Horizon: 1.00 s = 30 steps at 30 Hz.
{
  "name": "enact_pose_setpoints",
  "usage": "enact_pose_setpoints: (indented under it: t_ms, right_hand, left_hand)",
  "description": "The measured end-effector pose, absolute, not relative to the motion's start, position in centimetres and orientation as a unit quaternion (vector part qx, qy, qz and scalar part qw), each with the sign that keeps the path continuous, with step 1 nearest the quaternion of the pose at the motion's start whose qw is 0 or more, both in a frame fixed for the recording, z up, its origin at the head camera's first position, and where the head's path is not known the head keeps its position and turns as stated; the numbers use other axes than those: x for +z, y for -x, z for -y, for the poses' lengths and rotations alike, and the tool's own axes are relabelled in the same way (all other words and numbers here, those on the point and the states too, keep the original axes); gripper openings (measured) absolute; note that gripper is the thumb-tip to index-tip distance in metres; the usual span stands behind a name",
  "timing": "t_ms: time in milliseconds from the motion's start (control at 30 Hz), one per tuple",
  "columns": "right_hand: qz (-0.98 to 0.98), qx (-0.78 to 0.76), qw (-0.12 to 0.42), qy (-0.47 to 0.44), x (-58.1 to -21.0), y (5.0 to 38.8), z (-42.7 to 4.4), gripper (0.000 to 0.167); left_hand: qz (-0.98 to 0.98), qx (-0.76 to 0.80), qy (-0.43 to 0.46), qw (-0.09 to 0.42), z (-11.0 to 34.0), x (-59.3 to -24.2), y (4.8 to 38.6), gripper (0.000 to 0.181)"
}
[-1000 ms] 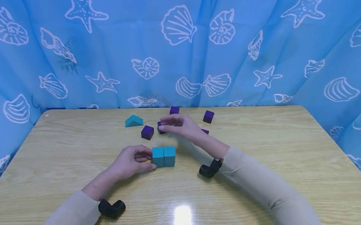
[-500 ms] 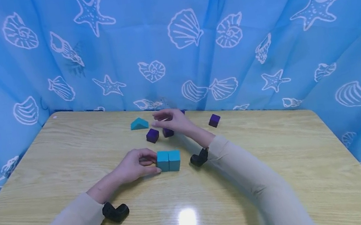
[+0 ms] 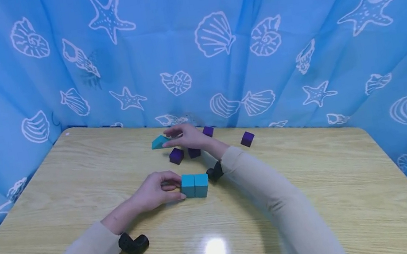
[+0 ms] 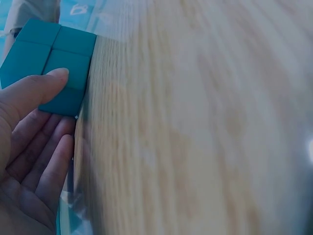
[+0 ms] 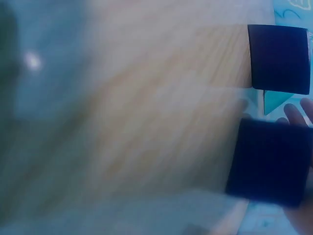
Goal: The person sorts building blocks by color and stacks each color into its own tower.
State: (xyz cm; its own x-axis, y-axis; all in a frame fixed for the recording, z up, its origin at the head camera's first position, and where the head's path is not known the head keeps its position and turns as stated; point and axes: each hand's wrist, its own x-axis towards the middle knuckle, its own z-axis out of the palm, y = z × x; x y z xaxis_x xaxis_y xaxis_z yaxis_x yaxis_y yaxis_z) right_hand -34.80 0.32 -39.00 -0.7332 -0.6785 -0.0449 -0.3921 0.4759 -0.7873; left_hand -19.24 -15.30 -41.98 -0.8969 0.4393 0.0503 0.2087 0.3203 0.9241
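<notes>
Two teal cubes stand side by side on the table. My left hand (image 3: 157,191) holds the left cube (image 3: 188,186) at its left side; in the left wrist view the thumb (image 4: 46,84) lies against a teal face. The right cube (image 3: 201,185) sits flush against its partner. Farther back, my right hand (image 3: 189,138) is at a teal triangular block (image 3: 158,142), thumb in front and fingers behind its right end. Whether they press on it is unclear. In the right wrist view, purple cubes hide much of that hand, and part of the triangular block (image 5: 276,100) shows.
Several purple cubes lie around the right hand: one in front (image 3: 176,156), one beneath the wrist (image 3: 194,152), one behind (image 3: 208,131) and one to the right (image 3: 247,139). The wooden table (image 3: 340,194) meets a blue shell-patterned curtain (image 3: 172,38) at the back.
My right hand has moved left, past the purple cubes, to the triangular block. My left hand stays at the teal cubes. The head view has shifted slightly.
</notes>
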Motion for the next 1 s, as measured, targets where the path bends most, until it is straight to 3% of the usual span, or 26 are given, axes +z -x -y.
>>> enact_pose_setpoints:
  t_ms: [267, 500, 1000]
  right_hand:
    - [-0.851, -0.367, 0.182, 0.330, -39.1, 35.9, 1.0, 0.056]
    - [-0.865, -0.345, 0.163, 0.325, -39.4, 36.2, 1.7, 0.045]
    - [-0.868, -0.357, 0.146, 0.312, -38.0, 35.4, 0.6, 0.043]
  left_hand:
    - [-0.807, 0.548, -0.187, 0.120, 15.2, -41.7, 19.1, 0.034]
    - [-0.807, 0.548, -0.187, 0.117, 15.3, -41.6, 19.1, 0.033]
    - [-0.813, 0.539, -0.180, 0.125, 15.2, -41.3, 19.3, 0.034]
